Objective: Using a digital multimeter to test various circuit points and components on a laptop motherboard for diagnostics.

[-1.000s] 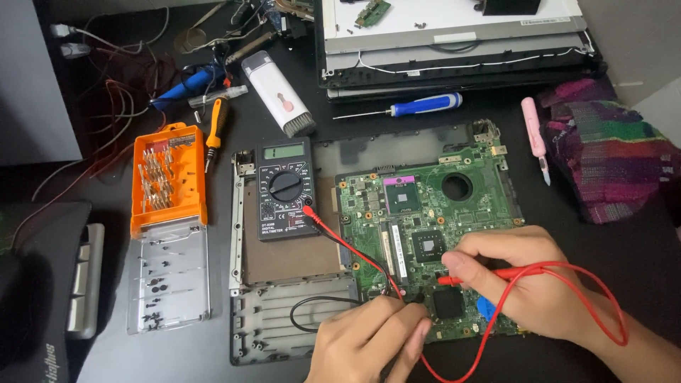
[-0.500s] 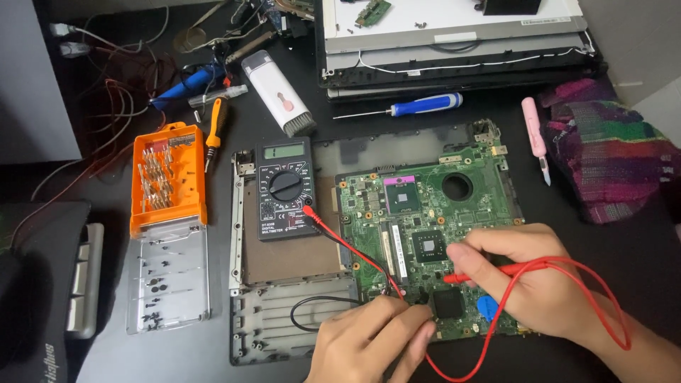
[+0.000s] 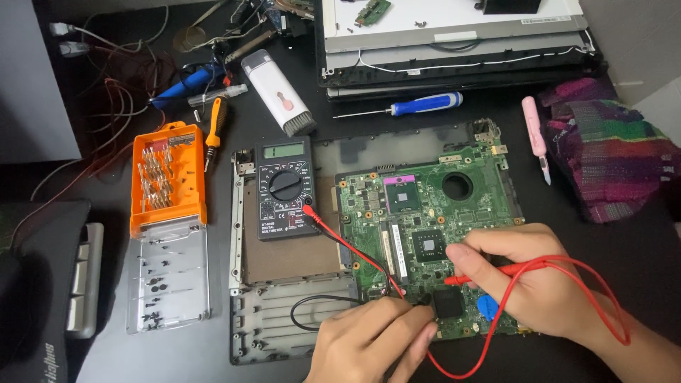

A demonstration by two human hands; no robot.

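The right hand (image 3: 528, 287) pinches a red probe (image 3: 489, 273), its long axis running left to right, tip aimed left at the near edge of the green motherboard (image 3: 425, 234) beside a black chip (image 3: 448, 303). The left hand (image 3: 372, 344) is curled around a black probe whose tip is barely seen, just left of that chip. Both leads trail to the multimeter (image 3: 285, 188) far left on the table (image 3: 631, 234).
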